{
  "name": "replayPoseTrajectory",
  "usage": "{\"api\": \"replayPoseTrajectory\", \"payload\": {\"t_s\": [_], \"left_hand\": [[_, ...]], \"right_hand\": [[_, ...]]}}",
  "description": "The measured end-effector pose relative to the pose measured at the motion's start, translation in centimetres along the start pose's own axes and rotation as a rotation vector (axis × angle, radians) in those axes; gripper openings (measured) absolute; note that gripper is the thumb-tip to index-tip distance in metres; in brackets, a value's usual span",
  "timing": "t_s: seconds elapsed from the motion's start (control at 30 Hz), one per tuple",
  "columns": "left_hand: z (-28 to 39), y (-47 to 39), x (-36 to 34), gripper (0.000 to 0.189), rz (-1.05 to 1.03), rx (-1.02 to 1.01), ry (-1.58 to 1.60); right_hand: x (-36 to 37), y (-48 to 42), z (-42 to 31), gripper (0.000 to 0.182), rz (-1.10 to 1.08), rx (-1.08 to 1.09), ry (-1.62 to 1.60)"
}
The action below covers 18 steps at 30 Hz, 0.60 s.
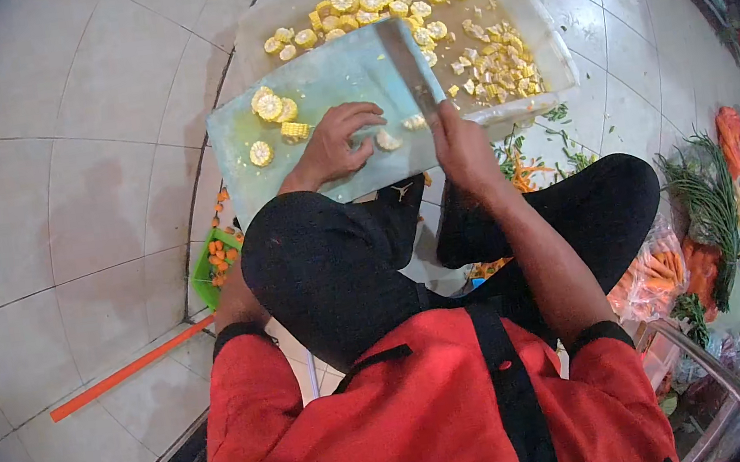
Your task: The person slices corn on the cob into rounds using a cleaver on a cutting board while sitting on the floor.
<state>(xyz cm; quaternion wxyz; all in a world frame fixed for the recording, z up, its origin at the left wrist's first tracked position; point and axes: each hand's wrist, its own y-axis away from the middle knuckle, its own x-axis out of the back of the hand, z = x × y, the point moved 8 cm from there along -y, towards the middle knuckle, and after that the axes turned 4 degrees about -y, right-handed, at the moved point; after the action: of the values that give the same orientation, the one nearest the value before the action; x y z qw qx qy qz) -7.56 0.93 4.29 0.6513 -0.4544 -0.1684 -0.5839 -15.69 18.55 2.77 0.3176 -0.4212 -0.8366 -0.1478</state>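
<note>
My right hand (pixel 466 148) grips the handle of a broad-bladed knife (pixel 405 61), its blade blurred and reaching over the right side of a light-blue cutting board (pixel 323 90). My left hand (pixel 343 142) rests over the board with fingers curved and thumb apart, nothing between them. Just right of its fingertips lies a cut corn piece (pixel 388 140); another corn piece (pixel 414 122) sits close to the knife. Several thick corn rounds (pixel 270 107) are at the board's left, with one round (pixel 261 153) standing apart below them.
Under the board's far edge is a translucent plastic tub (pixel 554 59) holding corn rounds (pixel 371 3) and small corn chunks (pixel 502 63). A green basket (pixel 207 291) with carrot pieces is left of my knee. Bagged carrots (pixel 659 270) and long green beans (pixel 710 207) lie rightward.
</note>
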Motion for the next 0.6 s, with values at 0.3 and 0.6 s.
{"api": "replayPoseTrajectory", "payload": {"t_s": [0.3, 0.6], "left_hand": [[-1.1, -2.0, -1.4, 0.027, -0.268, 0.092, 0.059], [-0.9, 1.0, -1.8, 0.026, -0.205, 0.046, 0.071]], "right_hand": [[2.2, 1.5, -3.6, 0.015, 0.02, 0.061, 0.123], [-3.4, 0.4, 0.2, 0.013, -0.156, 0.075, 0.347]]}}
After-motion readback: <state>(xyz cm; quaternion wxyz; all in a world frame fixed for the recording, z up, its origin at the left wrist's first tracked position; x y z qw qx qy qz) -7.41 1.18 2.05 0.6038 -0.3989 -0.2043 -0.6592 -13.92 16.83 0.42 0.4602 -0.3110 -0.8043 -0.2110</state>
